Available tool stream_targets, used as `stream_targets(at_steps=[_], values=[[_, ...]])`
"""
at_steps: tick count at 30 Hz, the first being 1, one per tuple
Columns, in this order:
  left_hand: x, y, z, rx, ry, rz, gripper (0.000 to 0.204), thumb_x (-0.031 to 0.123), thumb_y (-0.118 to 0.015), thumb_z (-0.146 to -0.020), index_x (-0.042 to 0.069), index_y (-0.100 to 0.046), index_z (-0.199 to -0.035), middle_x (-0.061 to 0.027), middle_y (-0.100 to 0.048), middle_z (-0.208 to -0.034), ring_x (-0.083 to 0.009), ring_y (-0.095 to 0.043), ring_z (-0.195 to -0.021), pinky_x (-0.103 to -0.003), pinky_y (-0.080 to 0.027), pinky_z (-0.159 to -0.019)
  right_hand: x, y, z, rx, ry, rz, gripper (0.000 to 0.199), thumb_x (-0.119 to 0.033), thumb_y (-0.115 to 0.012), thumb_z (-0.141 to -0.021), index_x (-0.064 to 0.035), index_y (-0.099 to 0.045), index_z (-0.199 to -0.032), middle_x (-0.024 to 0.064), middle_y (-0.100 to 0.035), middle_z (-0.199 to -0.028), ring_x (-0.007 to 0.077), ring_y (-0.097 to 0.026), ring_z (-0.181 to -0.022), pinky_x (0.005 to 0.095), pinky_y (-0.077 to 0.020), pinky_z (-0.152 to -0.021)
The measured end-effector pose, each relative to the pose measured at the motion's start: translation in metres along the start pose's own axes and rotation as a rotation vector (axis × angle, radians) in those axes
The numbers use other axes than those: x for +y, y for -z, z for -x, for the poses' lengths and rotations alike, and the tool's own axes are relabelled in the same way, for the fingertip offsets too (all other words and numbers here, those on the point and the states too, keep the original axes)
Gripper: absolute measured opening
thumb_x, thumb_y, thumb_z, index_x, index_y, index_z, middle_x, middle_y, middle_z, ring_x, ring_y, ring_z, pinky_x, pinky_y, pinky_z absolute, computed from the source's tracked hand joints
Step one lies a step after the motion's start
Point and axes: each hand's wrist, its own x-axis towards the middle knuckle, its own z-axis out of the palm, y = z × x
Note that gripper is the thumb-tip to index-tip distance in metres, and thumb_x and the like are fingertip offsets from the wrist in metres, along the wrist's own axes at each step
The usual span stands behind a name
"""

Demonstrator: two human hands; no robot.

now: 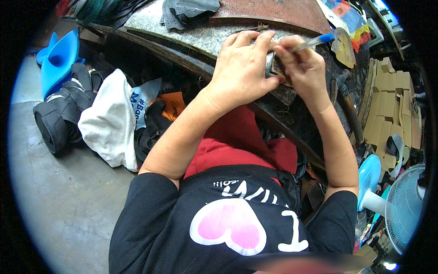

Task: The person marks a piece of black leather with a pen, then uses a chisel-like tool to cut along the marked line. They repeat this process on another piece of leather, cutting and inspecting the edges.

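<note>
Ballpoint pen [306, 44] with a clear barrel and a blue end sits in the right hand [305, 68], its blue end slanting up and to the right; the thumb and fingers pinch the barrel, and the tip is hidden behind them; the left hand [242, 71] is just beside it, its back upward, fingers bent over the near side of the worktop and thumb pointing toward the right hand; whether it grasps anything I cannot tell; between the 2 hands shows a small dark piece, mostly covered; under and beyond the left hand lies a pale speckled board [150, 23], with a crumpled dark grey cloth [189, 13] and a reddish-brown slab [273, 13] on it; right of the pen are a yellowish rounded template [343, 48] and a multicoloured sheet [353, 25]; a dark handle [350, 109] lies nearer, at the right; farther right are stacked tan cardboard boxes [392, 105] and a fan [406, 208] with a round grille; at the left, well apart from the hands, are a white cloth [108, 118], an orange fabric piece [172, 105] and a bright blue plastic object [59, 61] above the grey floor [77, 205].
</note>
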Motion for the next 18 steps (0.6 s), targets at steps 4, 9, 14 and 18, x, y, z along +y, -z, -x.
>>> stream_targets(at_steps=[4,9,14,18], values=[[-0.0007,0.0004,-0.0008,0.006,-0.062,-0.001,0.080,0.036,-0.080,-0.070,0.006,-0.047,-0.137,-0.0169,-0.060,-0.125,-0.0341,-0.052,-0.121,-0.046,-0.038,-0.105,0.0015,0.0024,-0.0001,0.129,-0.374,-0.402,0.011,-0.017,-0.067,-0.095,-0.0079,-0.066,-0.100,-0.0025,-0.061,-0.074,0.0041,-0.052,-0.056,0.0196,-0.0404,-0.051],[0.0003,-0.0008,0.0007,-0.016,0.030,-0.001,0.078,0.037,-0.080,-0.070,0.006,-0.049,-0.135,-0.0139,-0.058,-0.131,-0.0329,-0.051,-0.124,-0.046,-0.038,-0.106,0.0019,-0.0011,0.0000,-0.030,0.090,0.177,0.010,-0.017,-0.068,-0.093,-0.0091,-0.067,-0.100,-0.0030,-0.062,-0.073,0.0046,-0.052,-0.056,0.0207,-0.0407,-0.050],[-0.0016,-0.0009,-0.0015,0.016,-0.050,0.010,0.079,0.036,-0.081,-0.069,0.005,-0.048,-0.135,-0.0158,-0.059,-0.127,-0.0337,-0.052,-0.122,-0.046,-0.039,-0.105,0.0027,0.0006,-0.0031,0.053,-0.279,-0.321,0.011,-0.017,-0.067,-0.094,-0.0066,-0.065,-0.097,-0.0031,-0.060,-0.071,0.0048,-0.054,-0.060,0.0206,-0.0427,-0.053],[-0.0012,-0.0008,-0.0009,-0.002,-0.020,0.007,0.081,0.037,-0.081,-0.069,0.004,-0.047,-0.135,-0.0150,-0.058,-0.129,-0.0334,-0.052,-0.121,-0.046,-0.038,-0.105,0.0050,0.0009,-0.0027,0.026,-0.124,-0.098,0.010,-0.018,-0.065,-0.096,-0.0088,-0.065,-0.099,-0.0035,-0.058,-0.069,0.0020,-0.053,-0.058,0.0177,-0.0402,-0.049]])
